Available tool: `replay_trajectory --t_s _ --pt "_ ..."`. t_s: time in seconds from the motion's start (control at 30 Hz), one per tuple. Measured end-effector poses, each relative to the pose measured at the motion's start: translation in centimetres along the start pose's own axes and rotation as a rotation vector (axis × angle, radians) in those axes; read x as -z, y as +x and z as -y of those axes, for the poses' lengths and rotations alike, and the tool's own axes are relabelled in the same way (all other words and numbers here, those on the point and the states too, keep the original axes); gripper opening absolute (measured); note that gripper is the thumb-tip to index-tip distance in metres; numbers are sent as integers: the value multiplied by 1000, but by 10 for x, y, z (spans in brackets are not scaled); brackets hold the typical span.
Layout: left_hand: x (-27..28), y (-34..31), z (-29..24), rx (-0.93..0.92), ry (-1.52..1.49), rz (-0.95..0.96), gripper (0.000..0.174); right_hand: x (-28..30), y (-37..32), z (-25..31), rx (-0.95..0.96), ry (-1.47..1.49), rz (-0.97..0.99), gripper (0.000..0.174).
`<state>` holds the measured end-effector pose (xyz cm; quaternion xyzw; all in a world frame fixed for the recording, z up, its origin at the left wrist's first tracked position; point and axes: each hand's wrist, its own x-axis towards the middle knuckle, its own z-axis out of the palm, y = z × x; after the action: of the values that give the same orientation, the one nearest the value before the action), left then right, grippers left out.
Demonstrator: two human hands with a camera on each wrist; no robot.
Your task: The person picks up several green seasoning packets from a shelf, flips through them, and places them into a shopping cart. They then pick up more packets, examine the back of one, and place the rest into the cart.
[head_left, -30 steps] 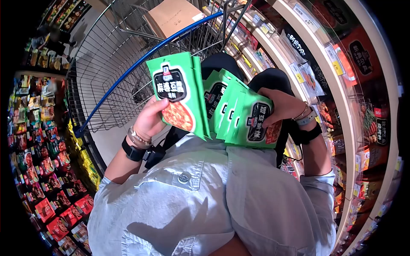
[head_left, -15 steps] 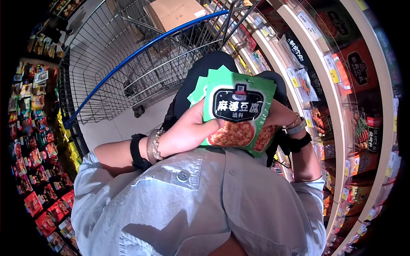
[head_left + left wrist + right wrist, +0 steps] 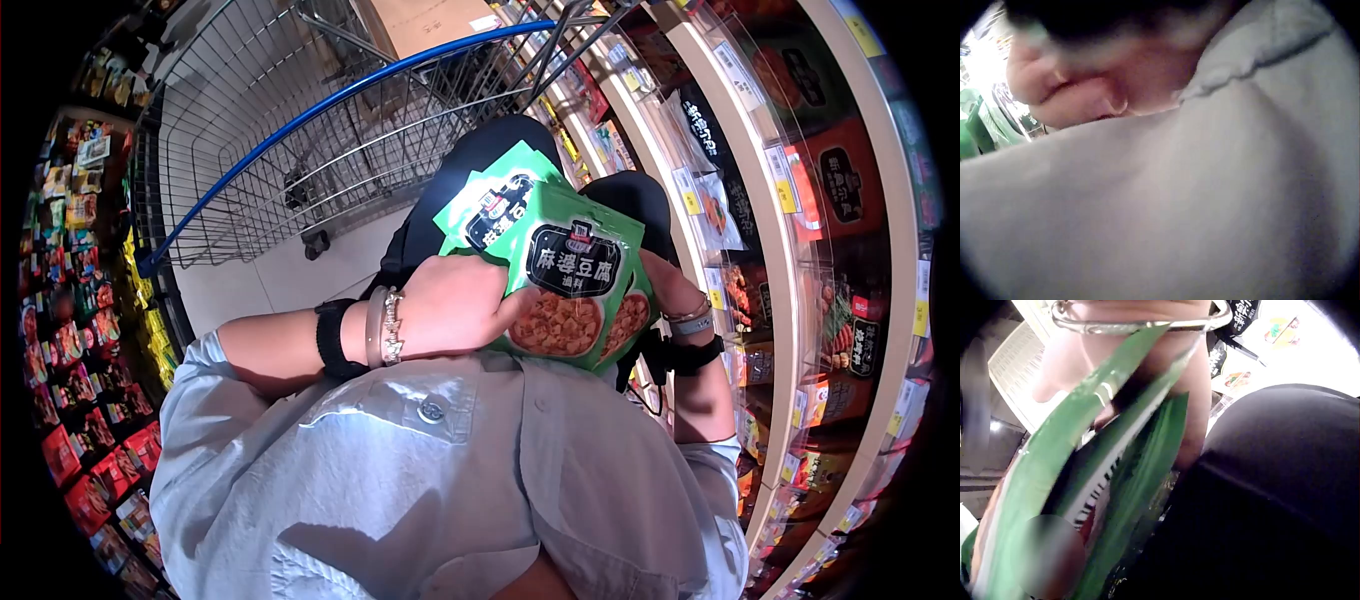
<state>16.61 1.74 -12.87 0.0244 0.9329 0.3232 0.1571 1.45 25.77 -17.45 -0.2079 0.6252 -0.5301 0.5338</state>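
Several green packets with black labels and food pictures are fanned out above the person's lap in the head view. The left hand grips them from the left, fingers curled, thumb at the front packet's lower left edge. On their right side the right hand holds the packets, its fingers mostly hidden behind them. Curled fingers of the left hand show above shirt cloth in the left wrist view, with green packets beside them. Packet edges stand slightly apart close to the right wrist camera.
A wire shopping cart with a blue handle stands ahead, near a cardboard box. Shelves of packaged food with price tags rise on the right; hanging packets line the left. Dark-clad knees are beneath the packets.
The left hand has brought its packets rightward against those in the right hand. Since half a second ago the stack has tilted and fanned, showing another label at its upper left.
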Motion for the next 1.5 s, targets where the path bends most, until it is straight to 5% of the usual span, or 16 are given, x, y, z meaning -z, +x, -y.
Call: replay_trajectory --t_s 0.17,0.23,0.3,0.37,0.43,0.47,0.57,0.7,0.77,0.87,1.03,1.1,1.23,1.27,1.4,1.5 --pt "38 6 1 72 85 103 55 -9 12 7 75 -106 38 64" --pt "50 21 26 122 -222 -129 52 -11 16 12 31 -128 12 63" --pt "40 36 61 174 -182 -340 56 -13 18 14 73 -182 1 57" --pt "32 42 79 270 -271 -106 73 -14 20 14 48 -193 -19 60" --pt "12 47 89 257 -428 -41 81 -7 25 2 413 -815 -148 64" --pt "9 48 90 282 -417 -22 85 -6 26 1 368 -825 -135 69" --pt "0 48 87 245 -770 32 78 -4 37 7 126 -351 51 70" --pt "-2 38 72 43 -1002 -35 67 -12 40 16 84 -248 105 71" --pt "-1 41 75 -36 -915 129 59 -16 41 19 89 -244 133 72" --pt "6 40 66 8 -1370 248 58 -17 46 24 78 -246 139 73" --pt "5 32 54 204 -1115 87 93 -10 58 17 132 -491 71 78" --pt "-4 34 55 209 -1067 -10 94 -9 60 17 113 -614 56 88" --pt "-10 33 54 242 -1022 -76 87 -11 60 15 107 -355 32 100" --pt "-8 35 53 72 -1172 50 71 -8 64 13 80 -385 81 98" --pt "4 27 50 2 -1251 310 78 -18 62 31 22 -333 265 82" --pt "-2 20 52 -95 -1263 254 80 -19 64 24 37 -229 341 73"
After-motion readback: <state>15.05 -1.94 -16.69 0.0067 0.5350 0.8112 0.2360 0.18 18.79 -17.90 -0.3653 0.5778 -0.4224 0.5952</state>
